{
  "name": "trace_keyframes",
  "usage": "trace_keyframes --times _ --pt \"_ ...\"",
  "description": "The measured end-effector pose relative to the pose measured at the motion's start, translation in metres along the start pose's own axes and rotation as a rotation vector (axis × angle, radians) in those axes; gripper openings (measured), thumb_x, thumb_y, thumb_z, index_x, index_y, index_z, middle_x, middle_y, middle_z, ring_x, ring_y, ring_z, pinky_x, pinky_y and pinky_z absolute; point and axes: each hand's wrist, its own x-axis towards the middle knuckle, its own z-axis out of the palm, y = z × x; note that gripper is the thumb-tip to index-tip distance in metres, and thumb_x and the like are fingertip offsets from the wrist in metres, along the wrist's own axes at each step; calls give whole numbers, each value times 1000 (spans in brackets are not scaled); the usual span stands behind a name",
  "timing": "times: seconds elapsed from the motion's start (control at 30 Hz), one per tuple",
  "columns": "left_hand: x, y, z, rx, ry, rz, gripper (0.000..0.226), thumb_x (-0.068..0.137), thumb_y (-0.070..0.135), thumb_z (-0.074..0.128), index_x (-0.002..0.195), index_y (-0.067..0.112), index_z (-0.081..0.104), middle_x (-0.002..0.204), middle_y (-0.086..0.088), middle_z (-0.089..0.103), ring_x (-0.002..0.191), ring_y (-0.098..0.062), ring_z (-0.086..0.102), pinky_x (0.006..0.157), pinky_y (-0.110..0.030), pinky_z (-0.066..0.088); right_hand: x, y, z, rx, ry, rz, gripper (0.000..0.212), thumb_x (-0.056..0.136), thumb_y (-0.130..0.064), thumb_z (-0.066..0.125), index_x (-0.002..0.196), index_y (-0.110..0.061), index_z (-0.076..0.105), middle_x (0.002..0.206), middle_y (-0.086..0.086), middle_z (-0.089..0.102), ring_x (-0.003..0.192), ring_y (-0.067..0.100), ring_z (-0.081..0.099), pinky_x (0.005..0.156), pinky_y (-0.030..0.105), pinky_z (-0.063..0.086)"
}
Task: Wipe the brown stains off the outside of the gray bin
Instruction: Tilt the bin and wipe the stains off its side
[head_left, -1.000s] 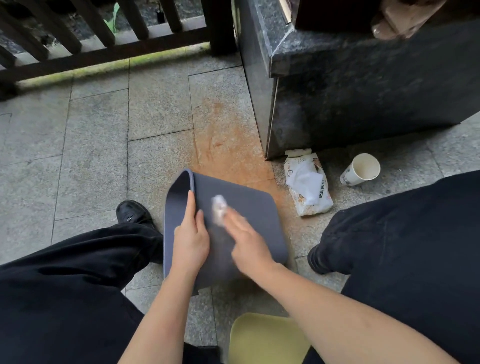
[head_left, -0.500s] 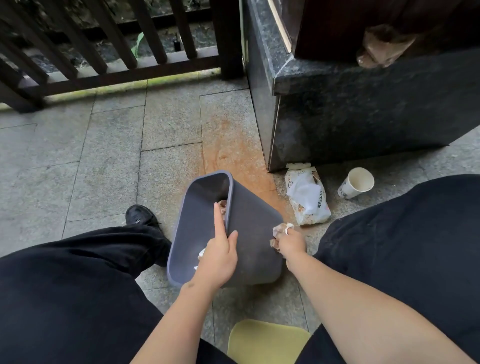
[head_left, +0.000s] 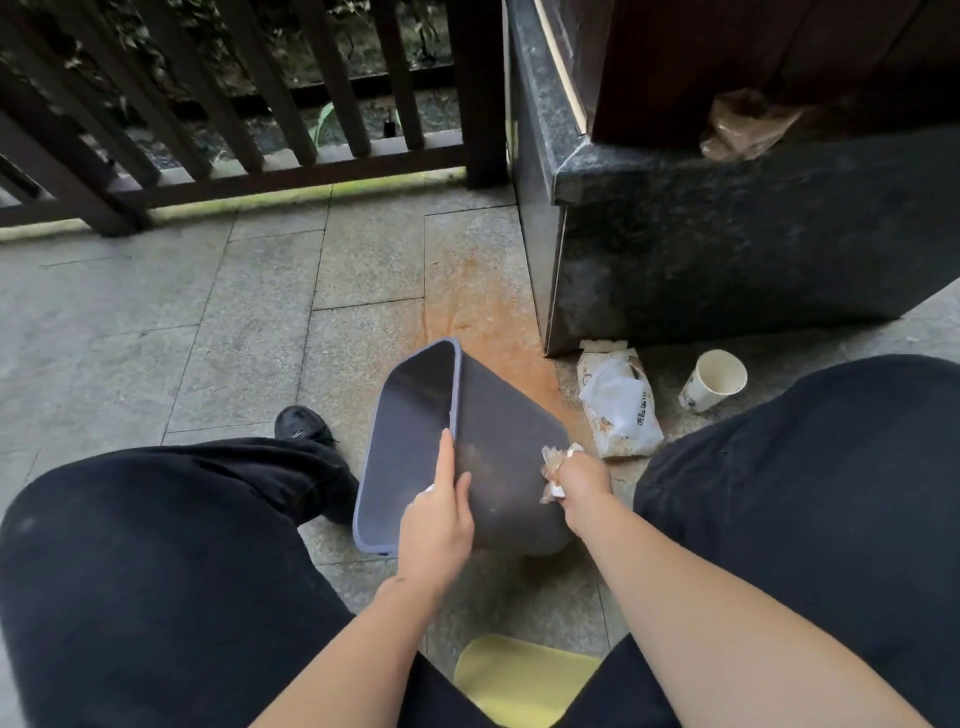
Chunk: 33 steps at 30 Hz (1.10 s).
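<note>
**Bin tipped on its side, wipe at the far wall**

A yellow stool (head_left: 524, 680) shows between the knees. Just beyond it the left hand (head_left: 439, 525) steadies the gray bin (head_left: 498, 457), forefinger straight along the rim and the other fingers curled over the edge. The right hand (head_left: 582, 480) is closed round a crumpled, brown-stained wipe (head_left: 553, 467) at the bin's right side. The bin lies tilted on the paving, mouth to the left, faint brown marks on its upper wall. It looks light, stiff and smooth, so it may slide; the rim is the sound place to hold it. Farther off lie a wipes packet (head_left: 618, 410) and a paper cup (head_left: 714, 379).

Half a second earlier the scene matches closely; a second earlier the wipe was on the upper face.
</note>
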Motion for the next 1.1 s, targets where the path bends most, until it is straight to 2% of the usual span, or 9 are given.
trace_keyframes --times 0.1,0.23,0.33,0.43,0.53,0.67,0.93,1.03,1.1 --pt "11 -3 -6 -109 42 -101 61 105 38 36 157 42 4 76 -6 63 67 -25 59 61 -40 44 -7 -30 3 389 -157 -31 28 95 4 47 120 7 59 86 14 64 76 28 65 64 36 50" --pt "14 7 -10 -257 82 -152 57 106 36 40 158 33 19 73 14 55 67 -15 60 62 -34 45 -15 -60 -3 689 -393 59 55 83 21 17 124 10 52 122 28 58 123 41 52 104 44 45" --pt "18 6 -13 -296 72 -171 58 106 38 39 159 32 18 70 13 54 61 -15 59 53 -29 42 -12 -60 -7 724 -489 103 51 78 22 19 114 15 55 122 32 59 120 42 55 102 45 46" --pt "19 4 -14 -309 46 -143 56 105 41 38 158 34 20 69 17 51 59 -1 57 57 -29 45 0 -50 5 501 -358 96 46 82 20 25 111 9 58 109 26 62 100 35 63 87 45 53" --pt "22 0 -14 -287 32 -105 51 105 44 36 156 40 25 70 24 48 61 16 51 69 -33 47 13 -31 14 -102 -144 -74 24 97 0 40 102 -4 64 86 12 64 71 22 62 61 29 47" --pt "30 -5 -15 -255 34 -74 48 104 49 33 152 49 26 77 31 54 70 19 53 74 -32 48 25 -13 19 -851 -103 -385 29 98 -12 42 117 -6 64 111 14 66 95 31 62 73 35 47" --pt "59 -10 -26 -363 45 -78 47 106 43 37 151 28 41 91 63 46 89 35 46 73 7 31 40 -7 40 -810 -253 -593 46 106 -21 31 152 -25 34 159 -4 29 135 22 42 105 36 39" --pt "73 -15 -36 -411 33 -97 55 104 52 34 151 24 43 110 56 48 105 36 38 85 7 26 43 -12 44 -719 -286 -582 49 105 -14 34 151 -30 37 159 -11 28 141 15 37 114 33 32" --pt "83 -18 -42 -437 7 -107 66 98 62 29 151 25 44 139 33 49 126 22 38 106 -7 28 41 -17 53 -762 -308 -633 50 104 -10 34 151 -28 37 161 -9 26 145 17 31 116 33 29"
